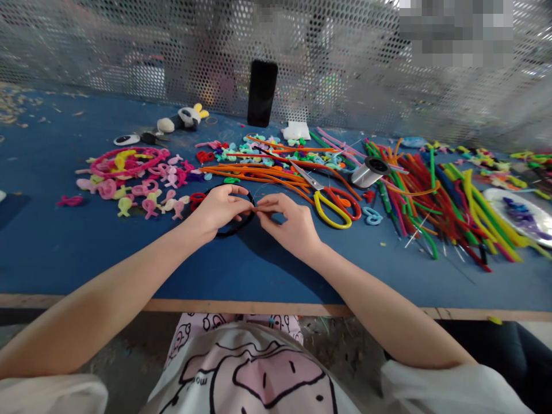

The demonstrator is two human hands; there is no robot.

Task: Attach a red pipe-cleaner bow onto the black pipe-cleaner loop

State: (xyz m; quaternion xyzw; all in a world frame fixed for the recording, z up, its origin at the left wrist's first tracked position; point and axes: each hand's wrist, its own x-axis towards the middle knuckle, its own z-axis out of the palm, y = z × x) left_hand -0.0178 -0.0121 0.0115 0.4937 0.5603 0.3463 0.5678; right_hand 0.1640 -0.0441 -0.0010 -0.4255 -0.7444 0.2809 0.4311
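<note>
My left hand (pixel 221 208) grips a black fuzzy ring (pixel 235 232), which looks wound from pipe cleaner, at its right side. The left fingers and wrist cover part of the ring. With thumb and forefinger pinched, my right hand (pixel 290 223) meets the left fingertips at the ring's edge. A fine wire (pixel 264 184) arcs up from where the fingertips meet; its end is hidden. Scissors (pixel 331 209) with one yellow and one red handle lie right of my right hand. Beyond them stands a spool of fine wire (pixel 365 175).
Pink and yellow twisted pipe-cleaner shapes (pixel 149 190) lie left, around a pink ring (pixel 97 167). Orange pipe cleaners (pixel 259 171) spread behind my hands, and a multicoloured heap (pixel 448 201) is on the right. A black phone (pixel 262 93) leans on the perforated metal screen (pixel 172 52).
</note>
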